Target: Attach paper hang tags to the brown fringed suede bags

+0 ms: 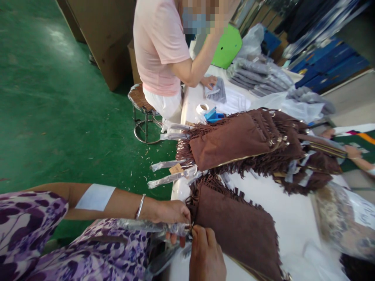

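While my left hand (175, 217) grips the plastic-wrapped bag strap (146, 226), I cannot verify what my adjacent right hand (206, 253) holds.

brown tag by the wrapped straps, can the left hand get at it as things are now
Probably yes: the tag lies uncovered near the left hand, with only a wrapped strap between. That hand holds a bag handle, though, and might need to let go first.
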Available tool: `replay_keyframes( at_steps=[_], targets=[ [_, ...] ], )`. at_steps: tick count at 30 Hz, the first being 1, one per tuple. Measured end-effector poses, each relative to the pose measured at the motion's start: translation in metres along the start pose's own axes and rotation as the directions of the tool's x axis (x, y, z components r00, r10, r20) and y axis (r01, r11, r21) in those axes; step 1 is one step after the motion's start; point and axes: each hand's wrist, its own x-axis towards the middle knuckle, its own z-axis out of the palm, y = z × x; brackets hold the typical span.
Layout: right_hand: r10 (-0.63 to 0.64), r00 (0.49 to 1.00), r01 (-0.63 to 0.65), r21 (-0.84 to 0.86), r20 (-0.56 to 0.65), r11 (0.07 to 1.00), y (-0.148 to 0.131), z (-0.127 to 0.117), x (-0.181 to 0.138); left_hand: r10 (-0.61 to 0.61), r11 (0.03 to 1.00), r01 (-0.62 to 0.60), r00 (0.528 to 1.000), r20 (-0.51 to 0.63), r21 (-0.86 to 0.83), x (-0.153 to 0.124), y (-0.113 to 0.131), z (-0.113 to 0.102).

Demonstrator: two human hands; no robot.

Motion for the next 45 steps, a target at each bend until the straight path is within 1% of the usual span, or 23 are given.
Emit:
replay_keyframes(
  at_steps=[5,6,7,8,10,11,12,13,16,19,22,26,29,31,32,34,36,38,40,41,42,43,45],
  targets=[
    [0.025,1.000,-0.024,0.052,-0.016,0.998,-0.001,0.004,-0.001,0.001,0.998,0.004,0.996,-0.088,0.062,0.003,-0.004,0.003],
    [0.031,0.999,-0.029,0.061,-0.036,0.998,-0.001,0.006,-0.001,0.037,0.994,-0.023,0.991,-0.131,0.107,0.001,-0.005,0.004],
    [0.042,0.997,-0.037,0.071,-0.061,0.997,-0.001,0.007,-0.002,0.106,0.981,-0.072,0.976,-0.189,0.180,-0.001,-0.006,0.004],
    [0.058,0.995,-0.051,0.085,-0.085,0.995,-0.001,0.009,-0.003,0.203,0.951,-0.130,0.947,-0.249,0.281,-0.003,-0.006,0.005],
    [0.110,0.987,-0.096,0.122,-0.117,0.988,-0.001,0.013,-0.005,0.417,0.838,-0.220,0.848,-0.326,0.499,-0.009,-0.005,0.005],
    [0.139,0.983,-0.121,0.140,-0.120,0.983,-0.002,0.015,-0.006,0.492,0.787,-0.244,0.802,-0.338,0.566,-0.012,-0.005,0.004],
    [0.161,0.980,-0.143,0.151,-0.116,0.978,-0.003,0.016,-0.007,0.532,0.765,-0.265,0.773,-0.345,0.587,-0.014,-0.003,0.004],
    [0.175,0.978,-0.157,0.152,-0.112,0.976,-0.005,0.017,-0.008,0.544,0.774,-0.292,0.760,-0.354,0.562,-0.015,-0.002,0.003],
    [0.190,0.979,-0.180,0.123,-0.077,0.976,-0.010,0.018,-0.008,0.534,0.843,-0.424,0.741,-0.407,0.331,-0.013,0.006,0.000],
    [0.218,0.975,-0.209,0.173,-0.037,0.963,-0.013,0.016,-0.004,0.554,0.826,-0.537,0.719,-0.419,0.169,-0.010,0.018,-0.003],
    [0.246,0.969,-0.230,0.275,-0.024,0.934,-0.012,0.011,0.006,0.568,0.816,-0.559,0.730,-0.381,0.145,-0.009,0.027,-0.004],
    [0.182,0.983,-0.179,0.381,0.027,0.907,-0.011,0.006,0.025,0.584,0.808,-0.567,0.736,-0.344,0.159,-0.007,0.034,-0.001],
    [0.220,0.974,-0.223,0.432,0.058,0.874,-0.010,0.006,0.033,0.591,0.805,-0.572,0.747,-0.305,0.160,-0.003,0.036,-0.001],
    [0.250,0.964,-0.263,0.495,0.094,0.828,-0.009,0.007,0.034,0.584,0.809,-0.570,0.752,-0.305,0.143,0.001,0.036,-0.003],
    [0.277,0.953,-0.297,0.531,0.120,0.794,-0.008,0.008,0.034,0.570,0.816,-0.565,0.752,-0.330,0.123,0.003,0.035,-0.003],
    [0.352,0.917,-0.391,0.590,0.186,0.707,-0.005,0.007,0.032,0.508,0.841,-0.537,0.747,-0.429,0.062,0.007,0.031,-0.003],
    [0.432,0.865,-0.488,0.621,0.254,0.614,-0.002,0.005,0.030,0.435,0.862,-0.506,0.721,-0.540,0.018,0.008,0.023,0.000],
    [0.486,0.817,-0.559,0.633,0.310,0.536,0.000,0.003,0.028,0.411,0.878,-0.475,0.686,-0.600,0.058,0.006,0.014,0.004],
    [0.512,0.783,-0.600,0.644,0.353,0.474,0.002,0.002,0.026,0.459,0.874,-0.450,0.641,-0.615,0.184,0.003,0.007,0.009],
    [0.515,0.774,-0.611,0.650,0.369,0.452,0.003,0.003,0.026,0.480,0.871,-0.430,0.643,-0.597,0.238,0.002,0.005,0.011],
    [0.513,0.769,-0.616,0.656,0.382,0.435,0.004,0.004,0.025,0.481,0.875,-0.403,0.672,-0.563,0.267,0.001,0.003,0.012],
    [0.509,0.767,-0.619,0.662,0.391,0.423,0.005,0.005,0.025,0.458,0.889,-0.369,0.724,-0.516,0.271,0.001,0.002,0.013],
    [0.505,0.765,-0.620,0.672,0.401,0.406,0.006,0.008,0.023,0.361,0.929,-0.289,0.844,-0.396,0.231,0.004,0.000,0.012]
  ],
)
